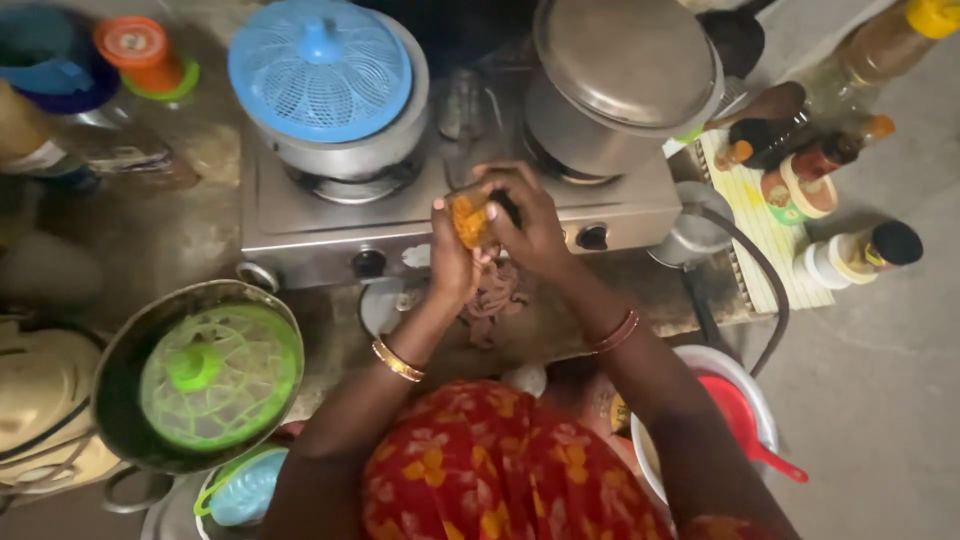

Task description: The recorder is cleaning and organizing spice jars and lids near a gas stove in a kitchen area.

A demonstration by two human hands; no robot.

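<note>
My left hand (452, 262) grips a small orange vegetable piece (467, 220), half peeled, in front of the two-burner stove (310, 225). My right hand (530, 225) is closed around a dark-handled tool pressed against that piece; the tool is mostly hidden by my fingers. Brownish peelings (492, 305) lie in a heap on the counter just below both hands. Bangles sit on both wrists.
On the stove stand a pot under a blue mesh cover (320, 70) and a steel lidded pot (620, 80). A pan with a green mesh cover (215, 375) is at the left. Bottles and jars (830, 170) crowd the right. A white bowl holding a red ladle (745, 420) sits low right.
</note>
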